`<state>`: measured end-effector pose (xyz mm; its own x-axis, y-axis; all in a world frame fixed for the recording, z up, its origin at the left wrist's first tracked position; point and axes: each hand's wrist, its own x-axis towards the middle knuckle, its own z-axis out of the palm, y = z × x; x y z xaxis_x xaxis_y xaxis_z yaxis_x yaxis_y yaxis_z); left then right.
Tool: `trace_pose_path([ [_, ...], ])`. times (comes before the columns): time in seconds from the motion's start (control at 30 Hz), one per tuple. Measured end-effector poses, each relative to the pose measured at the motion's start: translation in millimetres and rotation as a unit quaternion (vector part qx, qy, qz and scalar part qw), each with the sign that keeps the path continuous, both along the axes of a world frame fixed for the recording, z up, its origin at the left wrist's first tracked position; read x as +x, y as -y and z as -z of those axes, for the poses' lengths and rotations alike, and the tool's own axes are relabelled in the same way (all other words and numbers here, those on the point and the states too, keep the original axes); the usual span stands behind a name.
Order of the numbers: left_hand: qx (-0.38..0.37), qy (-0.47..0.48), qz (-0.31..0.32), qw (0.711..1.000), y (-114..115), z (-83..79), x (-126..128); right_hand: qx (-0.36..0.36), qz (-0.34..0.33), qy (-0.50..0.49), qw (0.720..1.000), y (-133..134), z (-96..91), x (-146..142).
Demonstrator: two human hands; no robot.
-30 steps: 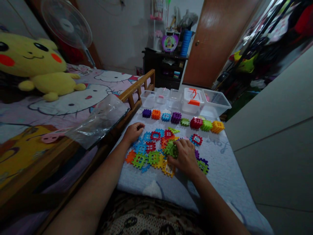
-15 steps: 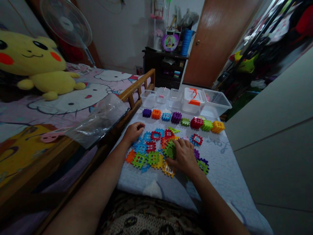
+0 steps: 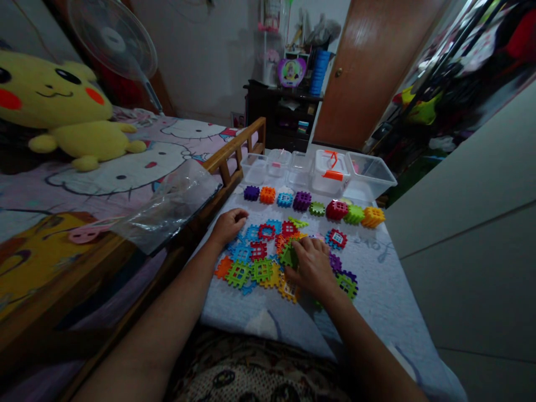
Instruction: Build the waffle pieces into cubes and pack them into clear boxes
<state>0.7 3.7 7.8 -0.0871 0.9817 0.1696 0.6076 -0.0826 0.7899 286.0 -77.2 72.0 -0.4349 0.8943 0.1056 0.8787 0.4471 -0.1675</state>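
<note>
My right hand (image 3: 315, 265) grips a green interlocking building block (image 3: 288, 254) by its right side, thumb below and fingers over the top, just above a loose pile. My left hand (image 3: 229, 225) rests on the cloth at the pile's far left edge, its fingers curled together and nothing visible in them. In the pile are flat notched pieces, among them a red square (image 3: 258, 250), a blue window piece (image 3: 242, 253), a green window piece (image 3: 238, 274) and a yellow window piece (image 3: 290, 288). My right hand hides some pieces beneath it.
Colour-sorted stacks, such as an orange stack (image 3: 267, 195) and a yellow stack (image 3: 373, 216), line up beyond the pile. Behind them stand clear plastic containers (image 3: 372, 170) and a lidded box with an orange handle (image 3: 332, 170). A wooden bed rail (image 3: 234, 151) borders the left.
My right hand has shifted very slightly left and tilted with the green block in it. My left hand stays where it was.
</note>
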Motion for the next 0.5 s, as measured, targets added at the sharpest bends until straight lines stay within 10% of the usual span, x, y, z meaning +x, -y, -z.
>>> trace_pose_path([
  [0.5, 0.000, 0.013, 0.000, 1.000, 1.7, -3.0, 1.4, 0.018, 0.017, -0.002, 1.000, -0.7, 7.0, -3.0],
])
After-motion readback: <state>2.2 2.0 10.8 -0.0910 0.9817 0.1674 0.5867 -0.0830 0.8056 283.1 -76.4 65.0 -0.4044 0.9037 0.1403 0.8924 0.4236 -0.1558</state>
